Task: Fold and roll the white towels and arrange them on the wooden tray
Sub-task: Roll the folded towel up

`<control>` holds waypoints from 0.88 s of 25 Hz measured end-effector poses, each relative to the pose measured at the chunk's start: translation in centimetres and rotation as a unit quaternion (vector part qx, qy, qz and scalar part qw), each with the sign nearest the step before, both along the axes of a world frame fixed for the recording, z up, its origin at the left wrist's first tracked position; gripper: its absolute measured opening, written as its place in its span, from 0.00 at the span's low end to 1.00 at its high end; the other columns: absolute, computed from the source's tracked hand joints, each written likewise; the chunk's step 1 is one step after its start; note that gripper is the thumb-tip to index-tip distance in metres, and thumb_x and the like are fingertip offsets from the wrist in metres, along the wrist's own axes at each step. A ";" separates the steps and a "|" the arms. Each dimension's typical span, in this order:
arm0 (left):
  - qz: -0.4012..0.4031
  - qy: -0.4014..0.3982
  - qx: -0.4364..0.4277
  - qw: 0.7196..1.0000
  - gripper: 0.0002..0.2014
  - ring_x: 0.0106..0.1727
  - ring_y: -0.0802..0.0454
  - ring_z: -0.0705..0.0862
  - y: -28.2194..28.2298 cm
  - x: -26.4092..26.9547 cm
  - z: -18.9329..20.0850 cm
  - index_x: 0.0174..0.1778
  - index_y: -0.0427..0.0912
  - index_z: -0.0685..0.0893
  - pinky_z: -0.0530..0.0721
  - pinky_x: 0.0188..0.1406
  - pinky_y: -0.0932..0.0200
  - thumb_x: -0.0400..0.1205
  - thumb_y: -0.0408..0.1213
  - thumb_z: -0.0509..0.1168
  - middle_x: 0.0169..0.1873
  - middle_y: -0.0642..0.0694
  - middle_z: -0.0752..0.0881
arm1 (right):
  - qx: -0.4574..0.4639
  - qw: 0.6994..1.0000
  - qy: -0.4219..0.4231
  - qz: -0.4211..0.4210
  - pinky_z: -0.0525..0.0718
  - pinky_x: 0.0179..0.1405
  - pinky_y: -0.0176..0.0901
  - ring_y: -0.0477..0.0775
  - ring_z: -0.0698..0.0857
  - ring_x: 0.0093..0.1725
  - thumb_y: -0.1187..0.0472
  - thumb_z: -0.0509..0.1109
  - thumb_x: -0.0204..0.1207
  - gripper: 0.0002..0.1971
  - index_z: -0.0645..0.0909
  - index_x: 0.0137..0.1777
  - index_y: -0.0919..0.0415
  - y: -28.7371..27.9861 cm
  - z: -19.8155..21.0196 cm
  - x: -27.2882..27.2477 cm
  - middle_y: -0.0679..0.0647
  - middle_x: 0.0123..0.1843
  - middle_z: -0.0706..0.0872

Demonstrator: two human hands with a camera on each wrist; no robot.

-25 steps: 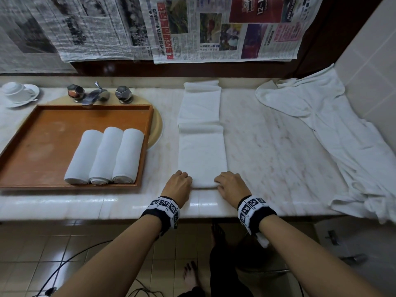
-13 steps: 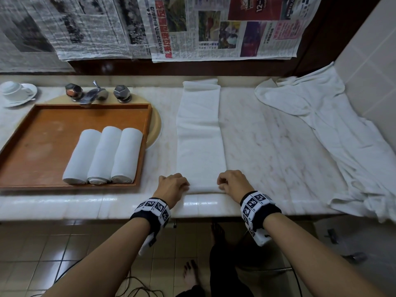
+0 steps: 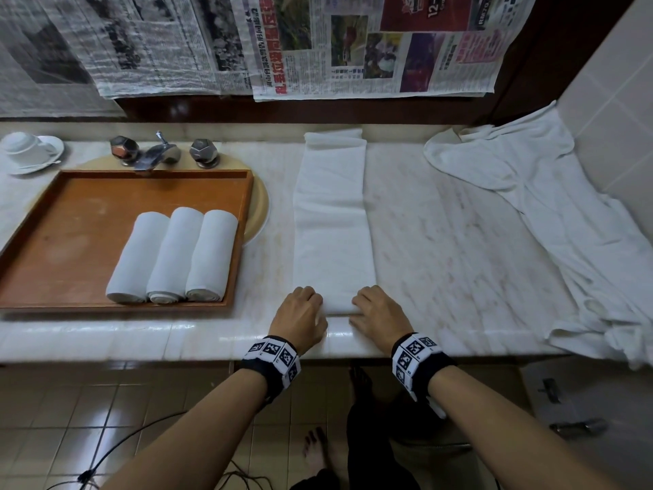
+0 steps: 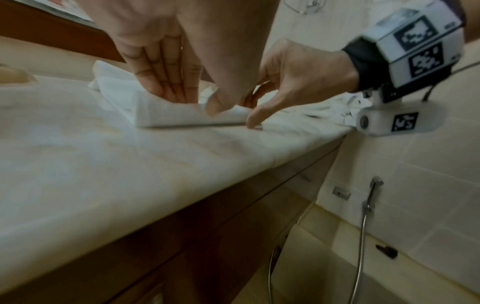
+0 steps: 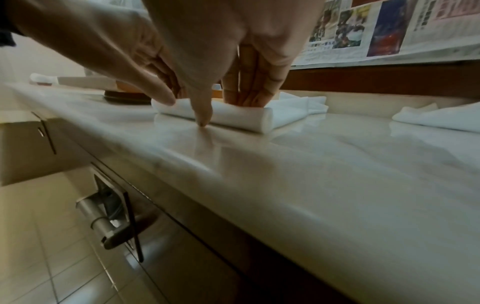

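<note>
Fingers pressed together atop the towel (image 3: 334, 242)'s near roll, both hands (image 3: 300, 318) (image 3: 380, 314) should push evenly to keep it tight.

The towel (image 3: 334, 221) showed a cross fold halfway along a second ago; now it lies as one flat strip. Its near end has been turned into a small roll under both hands: the left hand (image 3: 299, 314) and right hand (image 3: 380, 313) press their fingers on top, thumbs behind.
</note>
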State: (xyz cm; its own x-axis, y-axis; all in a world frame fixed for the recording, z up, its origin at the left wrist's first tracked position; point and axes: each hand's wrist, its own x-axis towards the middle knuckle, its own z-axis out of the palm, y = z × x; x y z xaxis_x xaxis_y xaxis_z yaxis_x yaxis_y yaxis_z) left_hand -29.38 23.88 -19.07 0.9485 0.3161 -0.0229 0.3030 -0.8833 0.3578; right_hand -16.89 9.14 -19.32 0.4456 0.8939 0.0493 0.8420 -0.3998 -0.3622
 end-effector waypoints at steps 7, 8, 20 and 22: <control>-0.041 0.068 0.098 0.992 0.20 0.31 0.45 0.79 0.6 0.4 0.1 0.32 0.41 0.81 0.78 0.28 0.55 0.47 0.22 0.76 0.31 0.45 0.80 | -0.027 0.998 -0.052 0.012 0.80 0.32 0.48 0.55 0.84 0.36 0.65 0.85 0.55 0.14 0.86 0.39 0.57 0.2 -0.1 1.1 0.49 0.36 0.85; -0.043 0.070 0.102 0.991 0.20 0.32 0.45 0.79 0.7 0.2 -0.1 0.33 0.41 0.81 0.78 0.29 0.54 0.49 0.22 0.76 0.31 0.45 0.81 | -0.037 0.998 -0.048 0.007 0.78 0.36 0.49 0.55 0.85 0.39 0.64 0.84 0.59 0.13 0.87 0.42 0.56 0.1 -0.1 1.2 0.49 0.39 0.86; -0.013 0.086 0.009 0.996 0.13 0.55 0.44 0.79 1.6 0.5 0.0 0.62 0.43 0.84 0.71 0.54 0.55 0.86 0.33 0.58 0.55 0.45 0.84 | -0.098 0.990 0.073 -0.075 0.74 0.54 0.47 0.53 0.81 0.53 0.60 0.68 0.80 0.06 0.86 0.51 0.57 0.3 1.3 1.2 0.50 0.52 0.85; 0.015 0.039 0.014 0.999 0.11 0.52 0.43 0.80 1.0 0.6 0.0 0.55 0.40 0.87 0.76 0.47 0.54 0.82 0.27 0.62 0.51 0.44 0.83 | -0.068 0.995 0.028 -0.065 0.76 0.49 0.46 0.54 0.80 0.53 0.65 0.67 0.80 0.07 0.86 0.51 0.59 0.8 0.8 0.4 0.52 0.52 0.83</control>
State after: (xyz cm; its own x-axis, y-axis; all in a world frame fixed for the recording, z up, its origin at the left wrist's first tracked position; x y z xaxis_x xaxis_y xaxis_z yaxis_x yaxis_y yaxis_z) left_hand -28.81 24.88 -19.08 0.9346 0.3451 -0.0862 0.3544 -0.8831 0.3075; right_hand -16.44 9.92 -18.47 0.5568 0.8249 -0.0975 0.7595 -0.5531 -0.3425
